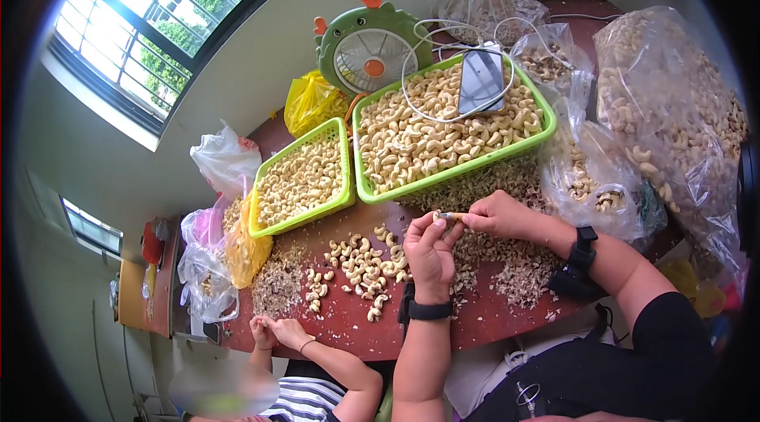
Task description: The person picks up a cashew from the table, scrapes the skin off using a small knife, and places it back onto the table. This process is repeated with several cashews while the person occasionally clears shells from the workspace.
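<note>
My left hand (432, 254) is raised over the red table, its fingertips pinching a cashew nut (437, 217). My right hand (505, 214) grips a small knife (454, 216) with a light brown handle, its tip against the nut; most of the blade is hidden. Loose cashews (364, 265) lie on the table left of my left hand. Skin flakes (518, 268) are heaped beneath my right hand and forearm. Just beyond my hands stands a large green basket (455, 172) full of cashews.
A smaller green basket (313, 220) of cashews stands left. A phone (481, 80) with a white cable rests on the large basket's nuts. Behind is a green fan (372, 46); at right, big clear bags (669, 97) of nuts. A co-worker's hands (277, 332) are at the table's near left edge.
</note>
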Demonstrator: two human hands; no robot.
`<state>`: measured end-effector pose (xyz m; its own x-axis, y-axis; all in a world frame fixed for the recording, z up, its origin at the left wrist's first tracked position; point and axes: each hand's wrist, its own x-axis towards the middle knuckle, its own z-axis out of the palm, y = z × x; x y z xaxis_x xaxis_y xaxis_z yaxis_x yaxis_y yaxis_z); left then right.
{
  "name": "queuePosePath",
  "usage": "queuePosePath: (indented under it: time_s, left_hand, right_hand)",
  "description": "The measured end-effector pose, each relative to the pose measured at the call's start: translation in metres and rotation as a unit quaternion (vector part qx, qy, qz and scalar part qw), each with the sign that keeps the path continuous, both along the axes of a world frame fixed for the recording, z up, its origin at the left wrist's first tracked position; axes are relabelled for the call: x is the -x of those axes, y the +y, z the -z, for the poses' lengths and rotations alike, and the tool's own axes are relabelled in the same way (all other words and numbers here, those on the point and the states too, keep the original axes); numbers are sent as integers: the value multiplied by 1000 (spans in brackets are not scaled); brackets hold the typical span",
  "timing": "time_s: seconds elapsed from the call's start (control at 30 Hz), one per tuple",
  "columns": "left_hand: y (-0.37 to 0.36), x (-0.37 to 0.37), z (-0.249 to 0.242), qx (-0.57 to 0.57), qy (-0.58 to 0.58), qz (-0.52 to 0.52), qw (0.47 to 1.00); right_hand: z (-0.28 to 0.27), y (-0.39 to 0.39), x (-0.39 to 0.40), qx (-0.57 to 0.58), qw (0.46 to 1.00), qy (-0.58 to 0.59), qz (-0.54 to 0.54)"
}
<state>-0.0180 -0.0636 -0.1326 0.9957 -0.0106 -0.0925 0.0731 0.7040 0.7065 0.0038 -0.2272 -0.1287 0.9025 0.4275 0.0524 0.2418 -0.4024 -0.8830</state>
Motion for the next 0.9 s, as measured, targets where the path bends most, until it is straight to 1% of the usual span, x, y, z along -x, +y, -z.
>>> queuePosePath:
  time_s: [0.07, 0.17, 0.3, 0.37, 0.53, 0.6, 0.63, 0.7, 0.77, 0.83, 0.9]
  left_hand:
    - [-1, 0, 0, -16, -3, -12, 1000]
    - [-2, 1, 2, -21, -2, -32, 999]
    - [-5, 2, -1, -20, -3, -33, 999]
    - [-7, 4, -2, -34, -3, -48, 998]
    - [-12, 9, -6, -63, -38, -69, 995]
    - [-17, 8, -2, -60, -48, -65, 995]
    - [-18, 8, 0, -57, -58, -61, 995]
    - [-17, 7, 0, -57, -50, -64, 995]
    - [-14, 7, -1, -31, -27, -71, 997]
    - [-11, 6, 1, -29, -22, -79, 996]
    - [-8, 4, 2, -45, 16, -81, 996]
  right_hand:
    - [3, 1, 0, -15, 1000, -2, 5]
    - [3, 0, 0, -7, 1000, -4, 2]
    - [1, 0, 0, -6, 1000, -11, 1]
    - [2, 1, 1, -16, 1000, 1, 2]
    - [3, 2, 3, -16, 1000, -9, 5]
    - [2, 3, 4, -68, 997, 12, 29]
    - [3, 3, 3, -68, 997, 13, 30]
    - [5, 3, 1, -57, 996, 56, 26]
    - [2, 3, 2, -60, 995, 74, 20]
    - [0, 2, 4, -62, 994, 93, 12]
    - [-2, 2, 3, -65, 991, 114, 14]
